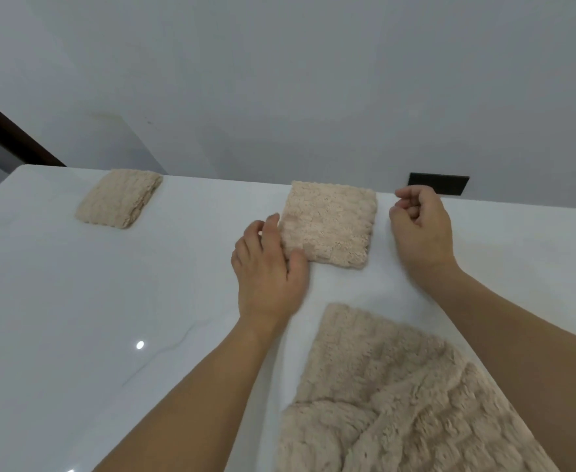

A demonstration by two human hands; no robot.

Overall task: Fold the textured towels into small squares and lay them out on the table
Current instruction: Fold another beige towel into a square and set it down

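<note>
Beige, nubbly towelling is the one warm colour on a glossy white table (pixel 75 301), seen from the head camera looking forward and down. A folded square towel (pixel 327 223) lies flat near the far edge of the table, a little right of the middle. The left hand (pixel 269 267) rests on the tabletop at that square's near-left corner, palm down, fingers loosely bent, with the thumb and forefinger touching the towel's left edge and near corner; whether they pinch the cloth or only press against it cannot be told. The right hand (pixel 421 229) hovers just right of the same square, apart from it, its fingers curled inward toward the palm and holding nothing. A second folded towel (pixel 119 198) sits well apart to the left, also near the far edge, its layered edge turned toward the right. Close to the person, between the two forearms and running under the right one, an unfolded towel (pixel 402 396) lies rumpled, with one flat corner pointing away toward the hands and creased folds nearer the bottom of the view. Behind the table rises a plain grey wall (pixel 314 80), with a small dark rectangular plate (pixel 438 183) low on it beyond the right hand and a dark wooden strip (pixel 7 131) slanting at the far left.
</note>
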